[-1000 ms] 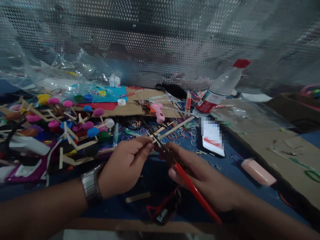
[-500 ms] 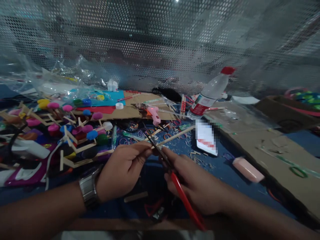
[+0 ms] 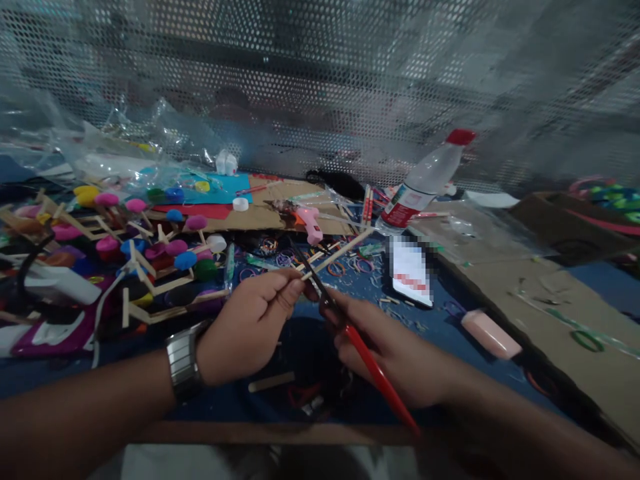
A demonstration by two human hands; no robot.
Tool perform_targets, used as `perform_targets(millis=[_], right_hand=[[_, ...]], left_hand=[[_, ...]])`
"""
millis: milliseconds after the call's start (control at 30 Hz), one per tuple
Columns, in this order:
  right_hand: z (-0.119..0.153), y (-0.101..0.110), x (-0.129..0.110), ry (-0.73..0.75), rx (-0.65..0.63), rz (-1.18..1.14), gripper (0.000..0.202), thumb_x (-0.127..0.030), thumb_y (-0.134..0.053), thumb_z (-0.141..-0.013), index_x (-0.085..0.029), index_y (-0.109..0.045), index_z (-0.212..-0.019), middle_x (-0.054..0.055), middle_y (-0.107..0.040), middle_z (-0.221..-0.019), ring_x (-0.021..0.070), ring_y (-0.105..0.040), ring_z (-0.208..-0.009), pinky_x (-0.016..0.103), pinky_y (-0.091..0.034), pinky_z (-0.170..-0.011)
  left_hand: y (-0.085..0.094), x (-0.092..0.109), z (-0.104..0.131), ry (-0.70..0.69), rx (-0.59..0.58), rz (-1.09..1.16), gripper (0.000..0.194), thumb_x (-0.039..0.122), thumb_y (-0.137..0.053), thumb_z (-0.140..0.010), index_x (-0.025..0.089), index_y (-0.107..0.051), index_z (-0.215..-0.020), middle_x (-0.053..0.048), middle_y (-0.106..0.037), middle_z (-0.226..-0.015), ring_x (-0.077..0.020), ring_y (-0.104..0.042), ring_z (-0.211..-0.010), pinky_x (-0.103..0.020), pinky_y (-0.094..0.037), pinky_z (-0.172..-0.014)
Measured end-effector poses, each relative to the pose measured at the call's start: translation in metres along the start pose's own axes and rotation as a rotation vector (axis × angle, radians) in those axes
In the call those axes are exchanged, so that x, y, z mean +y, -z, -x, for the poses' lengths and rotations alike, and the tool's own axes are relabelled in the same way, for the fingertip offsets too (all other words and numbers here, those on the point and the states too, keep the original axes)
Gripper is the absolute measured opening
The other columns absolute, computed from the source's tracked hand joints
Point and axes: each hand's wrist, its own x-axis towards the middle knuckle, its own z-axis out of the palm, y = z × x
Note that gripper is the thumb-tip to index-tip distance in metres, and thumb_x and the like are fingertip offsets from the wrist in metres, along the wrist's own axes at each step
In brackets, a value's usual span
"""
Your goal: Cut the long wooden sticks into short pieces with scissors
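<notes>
My left hand (image 3: 250,327), with a metal-band watch (image 3: 183,360) on its wrist, pinches the near end of a thin wooden stick (image 3: 345,251). The stick slants away up to the right. In my right hand (image 3: 385,347) are red-handled scissors (image 3: 367,363), their dark narrow blades crossing the stick just beyond my left fingertips. Whether the blades have bitten into the wood is too small to tell. Below my hands, a short flat wooden stick (image 3: 271,382) lies on the blue table (image 3: 225,400).
On the left stand several wooden-stick pieces with coloured bottle caps (image 3: 185,260). A pink glue gun (image 3: 313,225) lies behind my hands. To the right are a tilted bottle (image 3: 417,183), a phone (image 3: 411,270) and a pale pink block (image 3: 491,333). Rubber bands and scraps litter the middle.
The stick's far end has swung up and to the left, away from the phone. Both hands have shifted slightly, and the scissors still cross the stick.
</notes>
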Motion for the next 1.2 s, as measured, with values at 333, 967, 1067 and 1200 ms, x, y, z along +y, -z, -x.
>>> perform_targets(millis=[333, 967, 1067, 1200], right_hand=[[-0.002, 0.002, 0.004, -0.044, -0.042, -0.1, 0.014, -0.018, -0.051, -0.079, -0.023, -0.044, -0.09, -0.006, -0.037, -0.069, 0.0108, -0.034, -0.056, 0.023, -0.034, -0.048], [-0.013, 0.022, 0.021, 0.016, 0.177, 0.1, 0.044, -0.045, -0.057, -0.09, -0.021, -0.044, -0.125, -0.002, -0.054, -0.078, 0.0148, -0.047, -0.063, 0.027, -0.04, -0.059], [-0.016, 0.023, 0.022, -0.078, 0.247, 0.267, 0.041, -0.04, -0.066, -0.084, -0.023, -0.049, -0.117, -0.004, -0.057, -0.073, 0.0149, -0.051, -0.06, 0.026, -0.039, -0.056], [-0.019, 0.027, 0.023, -0.128, 0.248, 0.518, 0.043, -0.025, -0.068, -0.077, -0.023, -0.058, -0.119, -0.003, -0.065, -0.07, 0.0176, -0.059, -0.06, 0.026, -0.04, -0.055]], left_hand=[[0.002, -0.004, -0.001, 0.102, -0.02, 0.063, 0.041, 0.035, -0.038, -0.101, 0.019, -0.048, -0.065, 0.005, -0.044, -0.056, -0.0101, -0.039, -0.051, -0.022, -0.033, -0.049], [0.001, -0.018, -0.004, 0.196, 0.199, 0.44, 0.034, 0.048, -0.048, -0.098, 0.018, -0.057, -0.085, 0.007, -0.037, -0.056, -0.008, -0.034, -0.05, -0.02, -0.027, -0.046], [0.002, -0.018, -0.003, 0.157, 0.241, 0.493, 0.032, 0.047, -0.049, -0.098, 0.019, -0.057, -0.085, 0.007, -0.036, -0.057, -0.0085, -0.032, -0.05, -0.021, -0.028, -0.047], [0.004, -0.018, -0.003, 0.099, 0.293, 0.524, 0.029, 0.044, -0.048, -0.099, 0.02, -0.056, -0.086, 0.006, -0.037, -0.059, -0.009, -0.031, -0.05, -0.022, -0.029, -0.047]])
